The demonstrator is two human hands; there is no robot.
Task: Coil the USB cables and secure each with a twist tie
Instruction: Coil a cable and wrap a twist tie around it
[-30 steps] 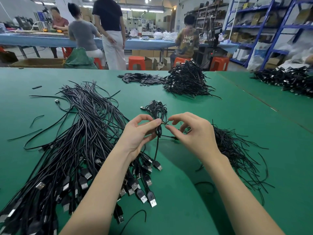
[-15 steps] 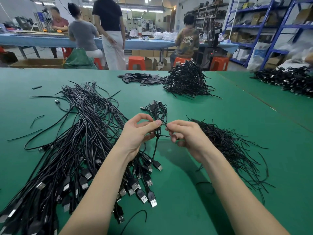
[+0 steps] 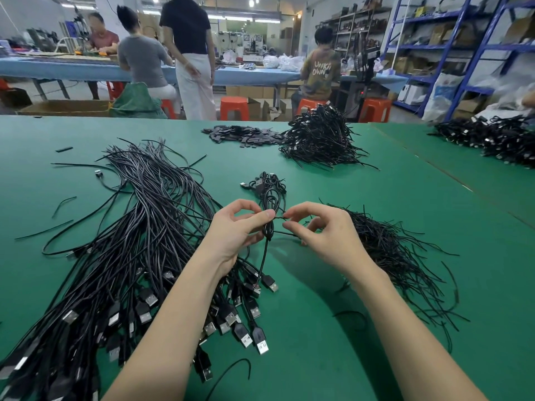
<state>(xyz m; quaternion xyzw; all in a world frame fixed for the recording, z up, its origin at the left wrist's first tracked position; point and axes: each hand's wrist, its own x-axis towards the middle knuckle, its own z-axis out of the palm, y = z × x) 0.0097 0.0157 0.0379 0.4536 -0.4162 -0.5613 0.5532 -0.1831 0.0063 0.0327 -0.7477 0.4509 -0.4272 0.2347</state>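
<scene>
A black coiled USB cable point(image 3: 271, 198) stands upright between my hands above the green table point(image 3: 333, 328). My left hand point(image 3: 234, 230) pinches the coil at its waist, thumb over the wraps. My right hand point(image 3: 324, 230) pinches the end of a thin black twist tie point(image 3: 279, 217) that runs around that waist. The cable's tail hangs down to a USB plug point(image 3: 269, 283) near the table. A large bundle of loose USB cables point(image 3: 124, 256) lies to the left, and a pile of twist ties point(image 3: 390, 250) lies to the right under my right hand.
A heap of tied coils point(image 3: 321, 140) and a pile of small black flat pieces point(image 3: 240, 134) sit at the far edge. More cables point(image 3: 492, 140) lie on the adjoining table at right. Stray ties point(image 3: 62, 202) lie on the left. Several people work at a blue bench point(image 3: 72, 70) behind.
My right hand has opened out and shifted slightly right from the coil, now holding the tie end between fingertips. The left hand and coil stay in place.
</scene>
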